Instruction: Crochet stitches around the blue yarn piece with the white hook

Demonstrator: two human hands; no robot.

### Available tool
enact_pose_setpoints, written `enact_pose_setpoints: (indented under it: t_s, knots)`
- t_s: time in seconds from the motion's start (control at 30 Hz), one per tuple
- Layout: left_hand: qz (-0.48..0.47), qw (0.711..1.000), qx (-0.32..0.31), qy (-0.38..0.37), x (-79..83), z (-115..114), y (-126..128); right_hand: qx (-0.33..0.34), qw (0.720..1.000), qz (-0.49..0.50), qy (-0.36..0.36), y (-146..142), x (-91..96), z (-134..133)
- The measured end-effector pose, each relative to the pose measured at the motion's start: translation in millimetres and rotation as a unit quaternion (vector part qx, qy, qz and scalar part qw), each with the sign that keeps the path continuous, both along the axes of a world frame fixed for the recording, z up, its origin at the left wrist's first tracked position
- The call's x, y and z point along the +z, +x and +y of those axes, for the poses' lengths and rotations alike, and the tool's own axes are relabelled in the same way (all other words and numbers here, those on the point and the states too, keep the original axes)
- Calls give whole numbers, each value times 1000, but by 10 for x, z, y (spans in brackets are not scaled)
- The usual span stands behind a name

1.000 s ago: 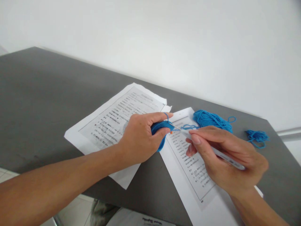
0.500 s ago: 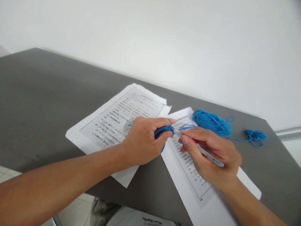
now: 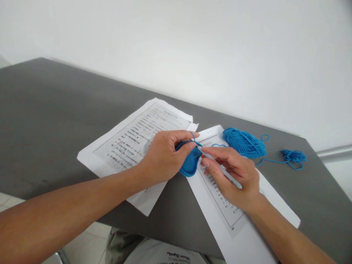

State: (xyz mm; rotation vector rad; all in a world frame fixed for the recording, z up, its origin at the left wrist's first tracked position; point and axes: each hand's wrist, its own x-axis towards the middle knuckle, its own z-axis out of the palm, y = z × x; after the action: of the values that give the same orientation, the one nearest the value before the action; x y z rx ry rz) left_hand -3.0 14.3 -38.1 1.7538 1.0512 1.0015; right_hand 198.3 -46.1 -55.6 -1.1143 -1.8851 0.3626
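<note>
Over the table, blue crochet was pinched between thumb and fingers of the left hand, and a hook was gripped by the right hand, its tip held at the crochet's edge

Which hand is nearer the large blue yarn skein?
Right: the right hand, gripping a slim grey tool, is just below the skein in view; the left hand, holding blue yarn fabric, is farther off, leftward.

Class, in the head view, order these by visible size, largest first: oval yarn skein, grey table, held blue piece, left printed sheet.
Grey table
Left printed sheet
Oval yarn skein
Held blue piece (partly hidden)
</note>
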Motion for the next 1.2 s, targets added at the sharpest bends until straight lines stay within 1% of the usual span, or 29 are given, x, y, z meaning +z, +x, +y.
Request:
enact_pose_setpoints:
  t_s: [0.17, 0.3, 0.5, 0.73, 1.2]
  knots:
    - [-42, 998, -5, -47, 22, 20, 1, 14, 1000, -18, 7, 3, 10, 2]
    - [-73, 995, -10, -64, 26, 37, -9, 24, 999, -28, 14, -3, 19, 10]
    - [-77, 995, -9, -70, 22, 35, -16, 35, 999, -36, 13, 6, 15, 21]
    - [-58, 997, -17, -52, 60, 31, -17, 46, 998, -42, 11, 18, 22, 13]
    - [-57, 997, -21, -53, 76, 19, -17, 63, 997, -44, 5, 30, 21, 21]
